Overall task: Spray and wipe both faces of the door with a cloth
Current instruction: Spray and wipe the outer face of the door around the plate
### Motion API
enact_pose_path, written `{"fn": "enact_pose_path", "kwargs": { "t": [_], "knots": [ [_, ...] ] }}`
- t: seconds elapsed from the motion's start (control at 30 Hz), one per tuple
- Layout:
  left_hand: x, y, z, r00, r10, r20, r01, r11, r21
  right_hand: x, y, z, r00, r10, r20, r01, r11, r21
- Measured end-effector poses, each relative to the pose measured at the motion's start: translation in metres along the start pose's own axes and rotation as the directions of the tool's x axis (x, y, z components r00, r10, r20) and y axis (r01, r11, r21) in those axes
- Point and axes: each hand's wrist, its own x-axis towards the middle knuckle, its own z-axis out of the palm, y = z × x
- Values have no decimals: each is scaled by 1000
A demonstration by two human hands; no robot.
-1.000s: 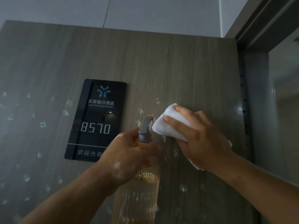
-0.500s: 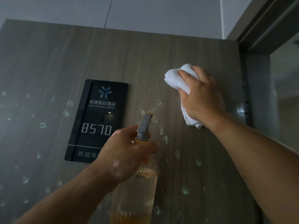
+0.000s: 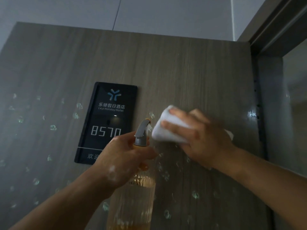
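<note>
**Door** [image 3: 182, 72]: a grey wood-grain face that fills most of the view. A dark number plate [image 3: 106, 122] reading 8570 is fixed to it and is the reference point for all positions below.

**Left grip** [image 3: 123, 160]: sits over the plate's lower right corner and covers part of it. It is clenched round the neck of the spray bottle [image 3: 136, 205], grasping it just under the grey trigger head [image 3: 141, 133]. The bottle is clear and ribbed, with amber liquid at its bottom. Its body hangs below and to the right of the plate. The nozzle points up toward the door, just right of the plate's digits. White foam specks sit on the back of this grip.

**Right grip** [image 3: 206, 141]: to the right of the plate, level with the digits. It is grasping a folded white cloth [image 3: 167, 130]. The fingers [image 3: 181, 116] lie across the cloth's outer side and hold it against the door. The thumb is hidden, and the grip is motion-blurred. The cloth's near edge lies just beside the nozzle, between the plate and the grip. One cloth end shows past the grip's far side.

**Droplets** [image 3: 53, 127]: scattered over the door left of the plate, and also below and to the right of it.

**Door frame** [image 3: 279, 34]: dark, well to the right of the plate, along the door's edge. Pale wall panels [image 3: 149, 12] lie above the plate, past the door's top edge.
</note>
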Motion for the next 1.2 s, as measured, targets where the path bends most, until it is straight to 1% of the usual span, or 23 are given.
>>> {"fn": "enact_pose_path", "kwargs": {
  "t": [0.03, 0.07, 0.1, 0.13, 0.2, 0.27, 0.3, 0.37, 0.43, 0.5, 0.57, 0.63, 0.67, 0.73, 0.83, 0.9, 1.03, 1.17, 1.2],
  "knots": [
    [-1, 0, 0, 1000, 4, 7, -4, 1000, 4, -11, -4, 1, 997, -73, 23, 73, 997, 12],
    [-2, 1, -1, 1000, 4, 10, -4, 1000, 8, -16, -5, 0, 993, -115, 32, 115, 993, 10],
    [-2, 1, -1, 1000, 2, 11, -2, 1000, 10, -16, -2, 1, 992, -119, 35, 119, 993, 4],
    [-2, 2, -1, 1000, -1, 10, 1, 1000, 7, -10, 1, 1, 996, -85, 27, 86, 996, -6],
    [-3, 3, 0, 1000, -9, 6, 9, 1000, -3, 17, 10, 0, 997, 64, -31, -64, 998, -28],
    [-2, 3, 3, 1000, -14, 8, 14, 1000, 4, 52, 25, -4, 965, 243, -99, -245, 969, -13],
    [-2, 2, 5, 1000, -18, 7, 18, 1000, 7, 67, 32, -5, 943, 314, -111, -316, 949, -1],
    [-1, 0, 6, 1000, -25, 6, 25, 1000, 13, 83, 34, -3, 917, 380, -121, -384, 923, -6],
    [-1, -3, 6, 1000, -25, 8, 25, 1000, 17, 75, 19, 2, 926, 348, -144, -352, 936, 2],
    [-3, -5, 4, 1000, -21, 4, 21, 1000, 12, 50, -3, 9, 966, 220, -137, -223, 975, -4],
    [-6, -7, 0, 1000, -24, 1, 24, 1000, 12, 26, -19, 14, 993, 87, -80, -89, 996, -17],
    [-9, -10, -4, 999, -34, -5, 34, 999, 18, 23, -17, 13, 996, 59, -67, -60, 998, -12],
    [-10, -12, -6, 999, -39, -8, 39, 999, 20, 29, -12, 13, 993, 86, -78, -87, 996, -7],
    [-11, -15, -10, 999, -44, -8, 45, 999, 28, 53, 6, 10, 972, 197, -126, -198, 980, 9],
    [-10, -18, -13, 999, -39, -3, 39, 998, 41, 91, 32, 4, 908, 379, -176, -382, 924, 21],
    [-10, -19, -15, 999, -37, -2, 37, 998, 40, 104, 40, 3, 900, 392, -194, -398, 918, 8],
    [-12, -21, -19, 999, 3, 32, -5, 996, 86, 105, 45, 9, 906, 366, -213, -376, 927, -5],
    [-14, -22, -23, 999, -1, 51, -4, 996, 89, 105, 40, 8, 896, 395, -201, -406, 914, -14],
    [-14, -23, -24, 999, 0, 47, -4, 997, 83, 104, 35, 7, 904, 384, -190, -394, 919, -16]
  ]
}}
